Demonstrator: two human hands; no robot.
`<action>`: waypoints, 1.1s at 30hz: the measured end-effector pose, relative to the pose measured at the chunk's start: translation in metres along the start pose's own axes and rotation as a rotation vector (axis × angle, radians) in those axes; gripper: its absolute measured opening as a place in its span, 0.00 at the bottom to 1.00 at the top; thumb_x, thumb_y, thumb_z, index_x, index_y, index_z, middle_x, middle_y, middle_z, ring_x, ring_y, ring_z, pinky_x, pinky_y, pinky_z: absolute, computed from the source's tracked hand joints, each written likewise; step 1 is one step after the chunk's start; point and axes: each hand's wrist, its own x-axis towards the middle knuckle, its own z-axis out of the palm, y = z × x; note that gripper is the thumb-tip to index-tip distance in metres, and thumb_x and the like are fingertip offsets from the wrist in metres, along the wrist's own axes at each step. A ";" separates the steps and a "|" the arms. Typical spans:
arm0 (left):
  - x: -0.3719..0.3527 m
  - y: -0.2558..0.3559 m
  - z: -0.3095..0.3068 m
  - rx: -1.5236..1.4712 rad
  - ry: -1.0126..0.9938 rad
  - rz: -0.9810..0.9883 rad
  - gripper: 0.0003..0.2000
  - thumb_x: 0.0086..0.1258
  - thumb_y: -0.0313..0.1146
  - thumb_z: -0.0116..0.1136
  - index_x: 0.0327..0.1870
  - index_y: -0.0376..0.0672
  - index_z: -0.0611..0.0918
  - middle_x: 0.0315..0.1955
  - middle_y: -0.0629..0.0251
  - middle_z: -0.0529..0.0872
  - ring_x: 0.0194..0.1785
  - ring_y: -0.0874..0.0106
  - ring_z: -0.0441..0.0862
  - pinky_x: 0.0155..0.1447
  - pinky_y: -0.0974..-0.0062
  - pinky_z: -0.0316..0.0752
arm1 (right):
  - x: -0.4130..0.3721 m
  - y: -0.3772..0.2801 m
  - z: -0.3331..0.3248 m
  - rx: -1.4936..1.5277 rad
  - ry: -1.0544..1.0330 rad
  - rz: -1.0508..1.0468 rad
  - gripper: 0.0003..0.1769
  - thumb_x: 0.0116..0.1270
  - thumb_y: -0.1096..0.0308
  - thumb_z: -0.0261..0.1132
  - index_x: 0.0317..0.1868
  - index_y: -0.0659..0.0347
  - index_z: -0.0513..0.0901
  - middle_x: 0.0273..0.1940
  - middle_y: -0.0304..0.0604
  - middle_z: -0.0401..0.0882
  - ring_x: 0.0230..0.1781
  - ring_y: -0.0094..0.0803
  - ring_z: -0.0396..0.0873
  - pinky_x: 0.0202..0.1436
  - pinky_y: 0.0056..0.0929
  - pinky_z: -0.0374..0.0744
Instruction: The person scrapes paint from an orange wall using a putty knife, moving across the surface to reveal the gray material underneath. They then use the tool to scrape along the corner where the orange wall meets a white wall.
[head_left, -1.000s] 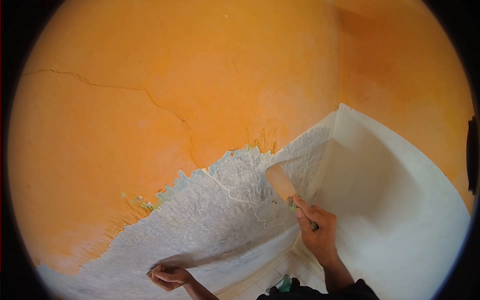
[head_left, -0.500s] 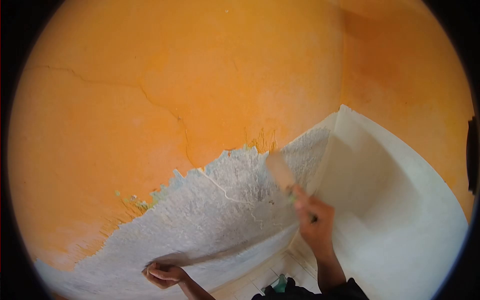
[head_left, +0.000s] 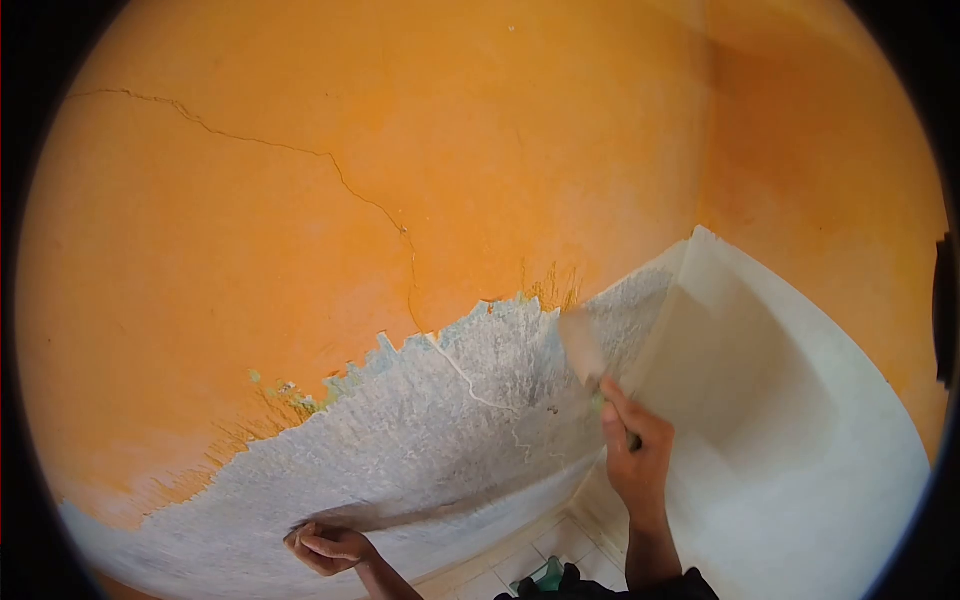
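My right hand (head_left: pixel 637 452) grips the handle of a scraper (head_left: pixel 583 344), whose flat blade is pressed against the scraped grey-white part of the wall (head_left: pixel 420 440), just below the ragged edge of the orange paint (head_left: pixel 350 200). My left hand (head_left: pixel 325 548) is low down, its fingers curled and resting against the scraped wall near its bottom edge; I see nothing in it.
A long crack (head_left: pixel 330 170) runs across the orange wall down to the scraped edge. A smooth white wall (head_left: pixel 800 420) meets it at a corner on the right. Pale floor tiles (head_left: pixel 500 575) and a green object (head_left: pixel 543 574) show below.
My right hand has shifted a little right and up with the scraper, stroking along the wall. The view has turned slightly, so the crack sits further right. My left hand has stayed put.
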 end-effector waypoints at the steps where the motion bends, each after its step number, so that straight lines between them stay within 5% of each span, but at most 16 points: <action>1: -0.001 0.003 -0.003 0.028 0.002 -0.007 0.15 0.74 0.33 0.42 0.26 0.35 0.72 0.23 0.66 0.68 0.25 0.74 0.63 0.28 0.78 0.58 | 0.006 -0.007 -0.001 0.001 0.022 0.009 0.16 0.64 0.74 0.63 0.53 0.61 0.82 0.20 0.43 0.73 0.20 0.20 0.66 0.24 0.23 0.64; 13: 0.003 -0.002 0.003 -0.037 0.019 0.024 0.14 0.73 0.33 0.43 0.26 0.37 0.72 0.23 0.66 0.67 0.25 0.75 0.62 0.28 0.78 0.56 | -0.019 0.001 -0.007 -0.051 -0.079 0.046 0.18 0.64 0.75 0.63 0.55 0.61 0.82 0.21 0.43 0.75 0.20 0.21 0.68 0.27 0.21 0.69; 17: 0.003 0.003 0.000 -0.011 0.017 0.024 0.14 0.73 0.33 0.43 0.26 0.37 0.72 0.23 0.67 0.67 0.26 0.74 0.63 0.28 0.78 0.56 | 0.005 -0.005 0.000 -0.033 0.053 -0.120 0.17 0.64 0.75 0.63 0.54 0.62 0.82 0.23 0.45 0.78 0.22 0.20 0.70 0.28 0.21 0.70; 22: 0.003 0.000 0.002 -0.070 0.050 0.031 0.13 0.72 0.33 0.45 0.25 0.37 0.72 0.22 0.66 0.68 0.25 0.74 0.63 0.29 0.79 0.56 | -0.016 0.001 -0.006 -0.039 -0.062 0.080 0.16 0.64 0.75 0.62 0.53 0.62 0.82 0.26 0.48 0.81 0.23 0.21 0.73 0.28 0.21 0.70; 33: 0.003 -0.001 -0.002 -0.054 0.034 -0.002 0.13 0.73 0.34 0.44 0.27 0.36 0.73 0.26 0.65 0.70 0.28 0.72 0.66 0.32 0.77 0.60 | -0.009 0.006 -0.015 0.028 -0.073 0.067 0.16 0.64 0.75 0.63 0.53 0.61 0.83 0.20 0.43 0.75 0.20 0.20 0.67 0.25 0.20 0.66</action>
